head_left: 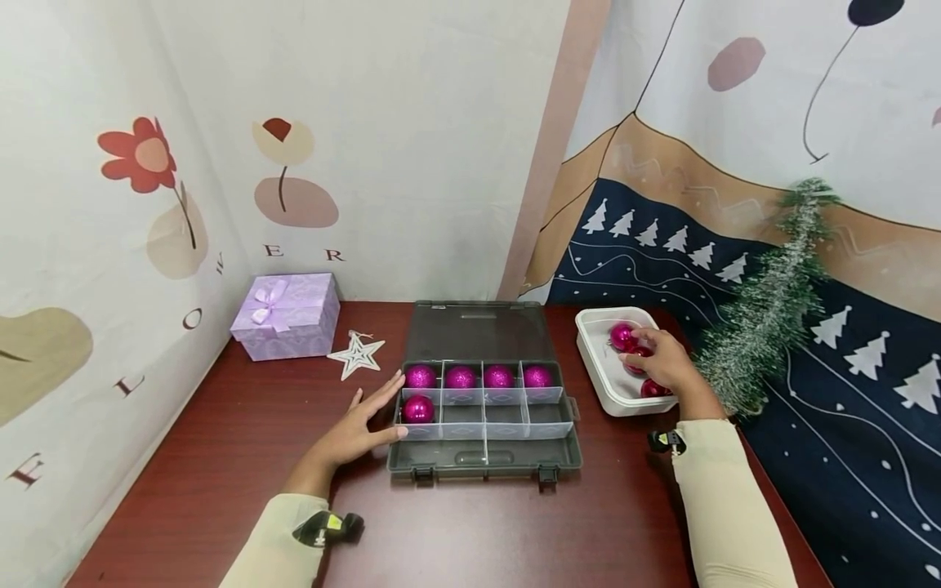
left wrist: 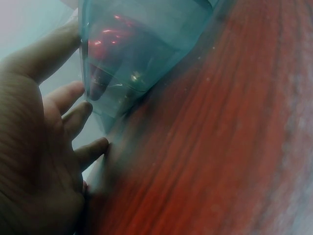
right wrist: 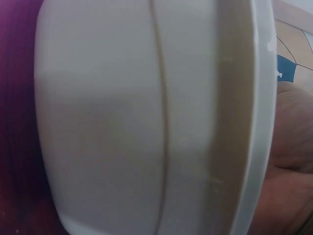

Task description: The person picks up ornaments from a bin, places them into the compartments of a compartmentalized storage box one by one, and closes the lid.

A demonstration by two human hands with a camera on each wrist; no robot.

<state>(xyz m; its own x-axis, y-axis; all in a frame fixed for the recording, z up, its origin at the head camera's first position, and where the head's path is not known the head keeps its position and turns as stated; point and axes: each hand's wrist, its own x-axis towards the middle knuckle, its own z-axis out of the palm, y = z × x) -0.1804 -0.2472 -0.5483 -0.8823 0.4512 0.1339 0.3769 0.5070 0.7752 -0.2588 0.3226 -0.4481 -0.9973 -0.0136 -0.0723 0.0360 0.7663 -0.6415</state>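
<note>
A dark see-through organizer box (head_left: 485, 454) lies with its lid laid back. Four glittery pink Christmas balls sit in its back row, and a shiny pink ball (head_left: 418, 409) fills the front left compartment. Fingers spread, my left hand (head_left: 353, 433) rests against the box's left side; the left wrist view shows its fingertips at the box wall (left wrist: 146, 68). Inside the white tub (head_left: 601, 384), my right hand (head_left: 665, 359) has thumb and fingers around a shiny Christmas ball (head_left: 636, 364). Other balls lie beside it, one (head_left: 622, 336) behind and one (head_left: 651, 389) in front. The right wrist view shows only the tub's outside wall (right wrist: 107, 122) and part of the hand.
A lilac gift box (head_left: 287, 318) with a bow stands at the back left, with a white star ornament (head_left: 357, 356) beside it. A small tinsel tree (head_left: 768, 318) rises behind the tub on the right. Printed cloth hangs behind the brown table (head_left: 485, 539).
</note>
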